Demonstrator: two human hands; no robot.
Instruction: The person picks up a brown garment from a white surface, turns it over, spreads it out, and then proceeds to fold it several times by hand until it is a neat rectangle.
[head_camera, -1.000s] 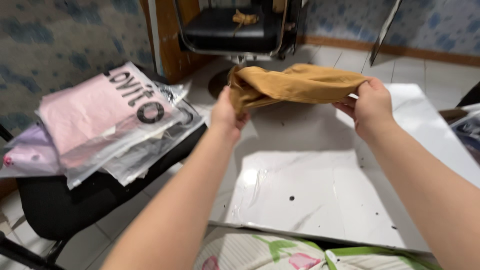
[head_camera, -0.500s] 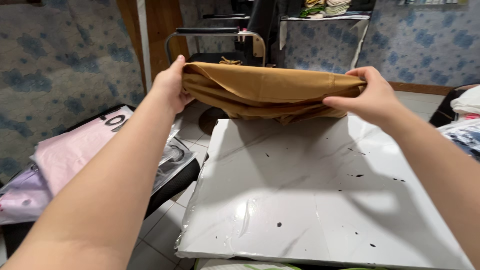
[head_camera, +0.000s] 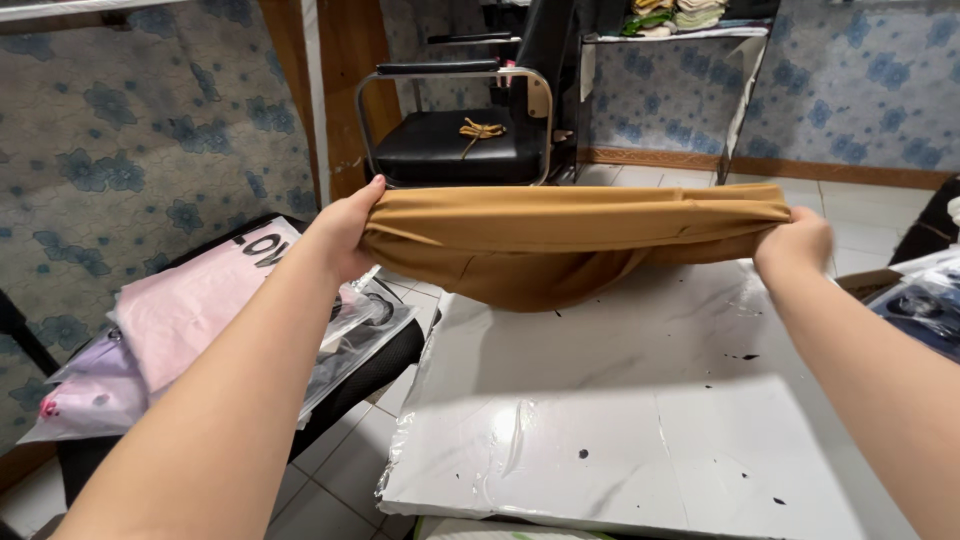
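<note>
White marble-patterned board (head_camera: 640, 420) below, folded mustard-brown fabric garment (head_camera: 560, 240) stretched taut, sagging mid-span, pinched between left hand (head_camera: 345, 235) and right hand (head_camera: 795, 245)

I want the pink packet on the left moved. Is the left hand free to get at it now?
Probably not yet: the left hand grips one end of the tan cloth, stretched across to the right hand. The pink packet lies unobstructed below it.

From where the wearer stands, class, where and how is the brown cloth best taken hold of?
At its two upper ends, one from each side. The brown cloth hangs stretched in a wide band above the white board; the left hand and right hand pinch those ends. The middle sags, so gripping there would probably let the cloth bunch.
</note>
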